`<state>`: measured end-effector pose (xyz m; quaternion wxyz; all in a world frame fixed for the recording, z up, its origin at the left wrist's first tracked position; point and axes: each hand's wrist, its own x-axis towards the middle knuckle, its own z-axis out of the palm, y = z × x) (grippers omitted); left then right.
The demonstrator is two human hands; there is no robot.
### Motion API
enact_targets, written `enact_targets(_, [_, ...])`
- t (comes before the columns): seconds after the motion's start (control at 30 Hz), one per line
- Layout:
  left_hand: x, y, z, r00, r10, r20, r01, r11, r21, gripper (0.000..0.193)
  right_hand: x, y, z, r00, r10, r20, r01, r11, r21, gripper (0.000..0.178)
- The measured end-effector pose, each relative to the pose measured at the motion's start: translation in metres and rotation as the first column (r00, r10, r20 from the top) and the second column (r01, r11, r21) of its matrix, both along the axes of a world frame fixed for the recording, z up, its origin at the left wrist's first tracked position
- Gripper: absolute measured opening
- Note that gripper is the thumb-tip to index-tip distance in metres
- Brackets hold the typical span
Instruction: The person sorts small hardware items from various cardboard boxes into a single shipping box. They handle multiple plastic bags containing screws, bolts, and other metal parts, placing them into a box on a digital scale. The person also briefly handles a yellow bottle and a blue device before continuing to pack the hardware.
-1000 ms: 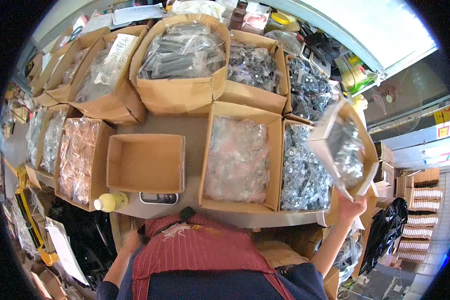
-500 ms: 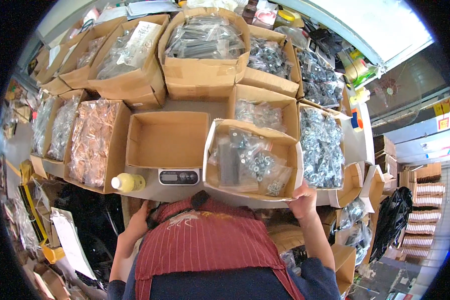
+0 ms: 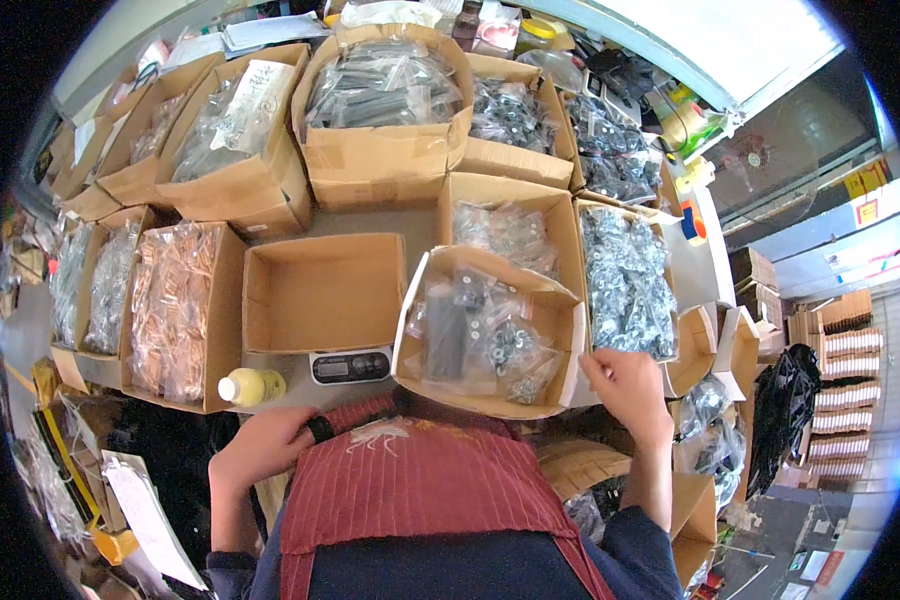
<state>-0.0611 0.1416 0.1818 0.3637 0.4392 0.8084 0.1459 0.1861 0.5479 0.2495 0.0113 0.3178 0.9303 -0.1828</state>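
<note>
My left hand [image 3: 260, 443] rests at the upper left edge of the red striped apron [image 3: 410, 490], fingers outstretched beside a small black band [image 3: 320, 428]; it holds nothing that I can see. My right hand [image 3: 632, 395] hovers just off the right side of a tilted white-rimmed carton [image 3: 402, 345], its fingers curled closed with nothing visible in them. Inside the carton lie clear bags of small metal fittings [image 3: 515, 350] and a dark grey bagged piece [image 3: 445, 335]. Left of it stands an empty cardboard box [image 3: 322, 290], behind a small digital scale [image 3: 350, 367].
A bottle of pale yellow liquid [image 3: 252, 387] stands near the table's front edge. Around it are boxes of copper-coloured parts [image 3: 175, 310], bagged silver hardware [image 3: 627, 285] and black strips [image 3: 388, 85]. Stacked flat cartons [image 3: 840, 390] stand at the far right.
My right hand has let go of the carton's front right corner and lifted away to its right. My left hand has shifted up onto the apron's edge. The view has moved slightly.
</note>
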Motion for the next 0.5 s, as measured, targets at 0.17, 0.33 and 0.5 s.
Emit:
enact_targets(0.17, [-0.006, 0.032, 0.030, 0.974, -0.218, -0.058, 0.209, 0.968, -0.138, 0.040, -0.048, -0.013, -0.013, 0.876, 0.185, -0.445, -0.209, 0.978, -0.005, 0.012])
enact_targets(0.33, [-0.004, 0.046, 0.044, 0.962, -0.208, -0.176, 0.238, 0.955, 0.175, 0.048, -0.100, -0.030, -0.035, 0.818, 0.446, -0.364, -0.434, 0.893, 0.119, 0.030])
enact_targets(0.5, [-0.003, 0.065, 0.060, 0.971, -0.170, -0.169, 0.218, 0.921, 0.323, 0.052, -0.131, -0.024, -0.054, 0.744, 0.588, -0.316, -0.465, 0.796, 0.387, 0.030])
